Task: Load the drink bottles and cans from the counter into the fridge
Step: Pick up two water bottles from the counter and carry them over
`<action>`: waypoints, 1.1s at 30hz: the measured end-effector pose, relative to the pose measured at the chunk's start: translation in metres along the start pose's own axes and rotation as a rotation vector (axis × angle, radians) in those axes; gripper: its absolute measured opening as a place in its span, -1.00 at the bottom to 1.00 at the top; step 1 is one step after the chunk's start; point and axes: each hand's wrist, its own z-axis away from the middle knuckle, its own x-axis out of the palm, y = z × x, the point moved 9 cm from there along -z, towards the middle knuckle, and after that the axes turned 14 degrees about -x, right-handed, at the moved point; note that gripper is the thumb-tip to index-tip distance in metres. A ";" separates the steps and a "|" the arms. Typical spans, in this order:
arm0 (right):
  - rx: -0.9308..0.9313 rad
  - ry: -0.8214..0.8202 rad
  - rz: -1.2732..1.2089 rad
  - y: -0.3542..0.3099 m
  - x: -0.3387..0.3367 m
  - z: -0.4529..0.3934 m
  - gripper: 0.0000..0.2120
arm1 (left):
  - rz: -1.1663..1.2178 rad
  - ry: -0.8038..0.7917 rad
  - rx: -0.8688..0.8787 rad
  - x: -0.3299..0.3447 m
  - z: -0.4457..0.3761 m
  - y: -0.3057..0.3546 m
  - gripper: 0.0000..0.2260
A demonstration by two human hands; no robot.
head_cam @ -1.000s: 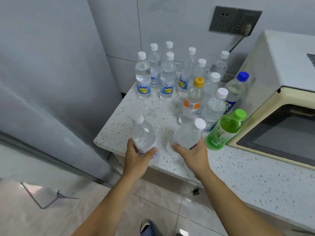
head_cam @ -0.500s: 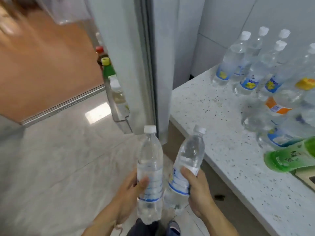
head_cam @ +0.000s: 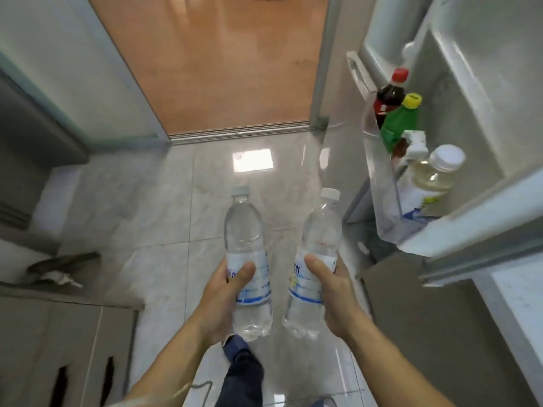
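nearest the viewer, left of the fridge door shelf (head_cam: 385, 183), the left hand (head_cam: 223, 295) wraps one water bottle (head_cam: 245, 245) and the right hand (head_cam: 332, 292) wraps a second bottle (head_cam: 318, 248), both upright above the floor. farther off, that shelf already holds a cola bottle (head_cam: 389, 94), a green bottle (head_cam: 401, 121) and a pale drink (head_cam: 429, 177); crowding may tip a newcomer, or a wet label may slip.

Glossy pale marble floor tiles (head_cam: 164, 207) meet an orange wooden floor (head_cam: 223, 60) at a metal threshold (head_cam: 238, 131).
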 end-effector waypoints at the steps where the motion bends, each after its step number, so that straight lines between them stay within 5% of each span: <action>1: -0.006 -0.002 0.003 -0.001 0.016 -0.011 -0.53 | -0.016 0.009 0.018 -0.012 -0.005 0.015 -0.26; 7: -0.012 0.003 0.040 -0.007 0.099 -0.072 -0.74 | -0.079 0.079 0.103 -0.073 -0.036 0.106 -0.38; 14: -0.048 0.029 0.077 -0.012 0.138 -0.148 -0.70 | -0.116 0.078 0.097 -0.094 -0.095 0.182 -0.44; 21: -0.084 0.105 0.032 -0.023 0.142 -0.267 -0.42 | -0.166 0.005 0.092 -0.075 -0.192 0.266 -0.47; 33: -0.163 0.285 -0.030 -0.104 0.115 -0.455 -0.55 | -0.269 -0.162 0.069 0.022 -0.343 0.427 -0.47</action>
